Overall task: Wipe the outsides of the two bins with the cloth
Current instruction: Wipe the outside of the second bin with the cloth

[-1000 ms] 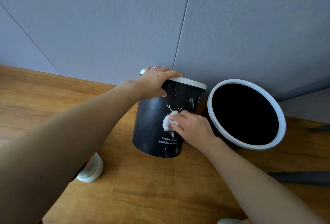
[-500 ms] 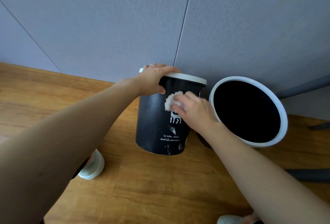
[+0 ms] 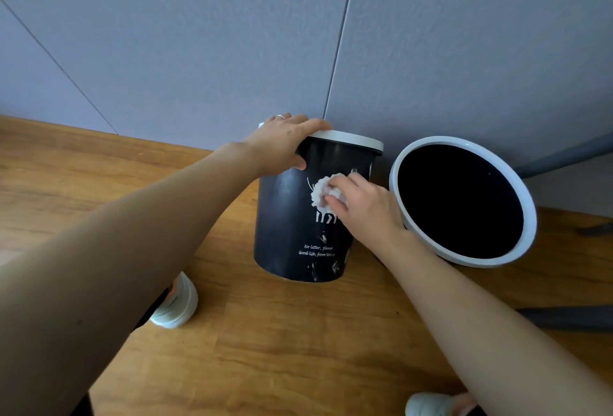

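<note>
A grey panelled wall (image 3: 199,34) rises behind a wooden floor (image 3: 298,332) on which two dark bins stand side by side. The right bin (image 3: 464,260), rimmed in white, tilts its open mouth toward the camera. The left bin (image 3: 285,233) stands upright against the wall, white lettering on its front. The left hand (image 3: 282,147) is clamped over the near edge of its white rim. The right hand (image 3: 361,203) grips a crumpled white cloth (image 3: 320,190) and presses it to the upper front of the left bin. White shoes (image 3: 175,306) show near the bottom.
</note>
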Tool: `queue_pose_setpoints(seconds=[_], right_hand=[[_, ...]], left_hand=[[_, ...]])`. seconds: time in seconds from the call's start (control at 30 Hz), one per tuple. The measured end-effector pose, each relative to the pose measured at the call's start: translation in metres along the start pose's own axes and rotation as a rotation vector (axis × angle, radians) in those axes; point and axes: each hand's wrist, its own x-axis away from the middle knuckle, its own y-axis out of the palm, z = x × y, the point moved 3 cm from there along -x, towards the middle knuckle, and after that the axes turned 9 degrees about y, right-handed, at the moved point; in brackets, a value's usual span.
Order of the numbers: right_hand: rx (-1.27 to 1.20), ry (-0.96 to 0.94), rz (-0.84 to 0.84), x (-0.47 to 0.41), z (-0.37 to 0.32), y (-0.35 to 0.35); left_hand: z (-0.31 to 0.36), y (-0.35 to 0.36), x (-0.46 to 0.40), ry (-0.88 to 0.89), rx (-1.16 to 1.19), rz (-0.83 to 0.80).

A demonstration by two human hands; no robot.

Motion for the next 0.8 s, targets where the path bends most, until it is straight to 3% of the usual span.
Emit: queue_pose_setpoints(seconds=[0.1,0.3,0.57,0.8], right_hand=[[0.001,-0.019,0.007,0.022,-0.003,0.01],[-0.027,-0.21,-0.137,0.089,-0.004,0.042],[-0.022,0.017,0.085,0.027,0.0,0.018],[-0.055,-0.112,-0.089,0.088,-0.005,0.048]], left_hand=[[0.0,0.001,-0.001,-0.007,-0.002,0.001],[-0.002,0.003,-0.002,-0.01,0.009,-0.004],[-0.002,0.002,-0.002,-0.036,-0.002,-0.022],[0.0,0.002,-0.002,-0.043,-0.011,-0.027]])
